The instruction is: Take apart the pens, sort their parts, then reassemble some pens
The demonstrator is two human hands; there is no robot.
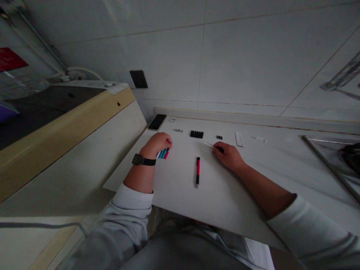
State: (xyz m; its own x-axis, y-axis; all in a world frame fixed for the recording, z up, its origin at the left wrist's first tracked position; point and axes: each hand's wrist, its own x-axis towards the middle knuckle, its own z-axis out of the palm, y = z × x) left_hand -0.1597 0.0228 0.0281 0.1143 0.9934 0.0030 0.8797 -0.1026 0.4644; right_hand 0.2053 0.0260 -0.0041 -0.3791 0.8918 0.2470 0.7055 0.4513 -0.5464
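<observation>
A thin white pen refill (pixel 208 144) sticks out to the left from the pinched fingers of my right hand (pixel 229 154). A small black part (pixel 219 149) shows between those fingers; whether it joins the refill I cannot tell. My left hand (pixel 160 143) has its fingers curled together above several coloured pen barrels (pixel 163 153), white, teal and red. What its fingertips hold, if anything, is hidden. Between my two hands, nearer to me, a red and black pen (pixel 198 172) lies on the white table (pixel 180 180), its tip towards me.
Along the back lie a phone (pixel 157 122), a small ring (pixel 171 120), several springs (pixel 178 130), a row of black parts (pixel 196 134), small dark pieces (pixel 219 137), white refills (pixel 239 139) and clear bits (pixel 260 139). A metal-rimmed sink (pixel 323 161) is at right.
</observation>
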